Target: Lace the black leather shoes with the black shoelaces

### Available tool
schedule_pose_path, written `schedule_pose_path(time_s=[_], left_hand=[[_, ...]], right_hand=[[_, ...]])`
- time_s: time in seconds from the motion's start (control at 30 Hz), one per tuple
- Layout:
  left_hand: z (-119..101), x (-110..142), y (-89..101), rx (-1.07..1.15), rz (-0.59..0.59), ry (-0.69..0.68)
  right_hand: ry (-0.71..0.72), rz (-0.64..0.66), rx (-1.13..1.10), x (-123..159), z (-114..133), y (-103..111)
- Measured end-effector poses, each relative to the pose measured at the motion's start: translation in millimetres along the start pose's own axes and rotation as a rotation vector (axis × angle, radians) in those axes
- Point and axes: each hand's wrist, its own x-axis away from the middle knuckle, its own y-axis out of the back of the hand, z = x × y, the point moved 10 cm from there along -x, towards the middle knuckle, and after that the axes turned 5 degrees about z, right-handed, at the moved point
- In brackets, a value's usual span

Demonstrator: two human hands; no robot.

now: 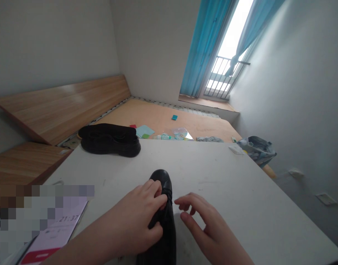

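Observation:
A black lace-up shoe (166,235) lies on the white table directly in front of me, its toe pointing away. My left hand (141,209) is over its upper from the left, fingers curled against the lacing; whether a lace end is pinched in them is hidden. Just right of the shoe, my right hand (204,221) hovers with thumb and fingers apart, holding nothing. At the table's far left edge lies another pair of black footwear or a second black shoe (111,141), turned sideways, with a dark opening.
The white table (226,184) fills the foreground. At its left is a lit screen (66,221) with a timer, partly pixelated. A white packet (236,149) lies at the far right edge near a bag (257,149). Beyond, a peach-coloured bed surface (155,112) holds papers and plastic wrappers.

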Motion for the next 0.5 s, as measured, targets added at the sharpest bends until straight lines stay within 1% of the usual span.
schedule_pose_path(time_s=[0.1,0.2,0.27,0.33,0.37,0.43,0.47,0.5], left_hand=[[-8,1,11.1,0.091,-0.037,-0.060],[-9,7,32.0,0.321,-0.106,-0.102],[1,13,47.5,0.475,-0.195,-0.067],[17,20,57.3,0.631,-0.276,-0.007],[23,22,58.5,0.707,-0.291,0.015],[30,21,54.6,0.804,-0.254,0.039],[31,18,51.7,0.798,-0.222,0.051],[30,16,49.1,0.742,-0.194,0.068]], right_hand=[[0.029,0.039,0.075,-7,2,-12],[0.084,0.064,0.087,-11,10,-22],[0.123,0.047,0.073,-12,16,-23],[0.164,0.021,0.005,-12,21,-20],[0.178,0.008,-0.052,-12,23,-17],[0.204,0.002,-0.194,-9,24,-12],[0.214,0.016,-0.274,-7,24,-10],[0.229,0.038,-0.364,-5,25,-10]])
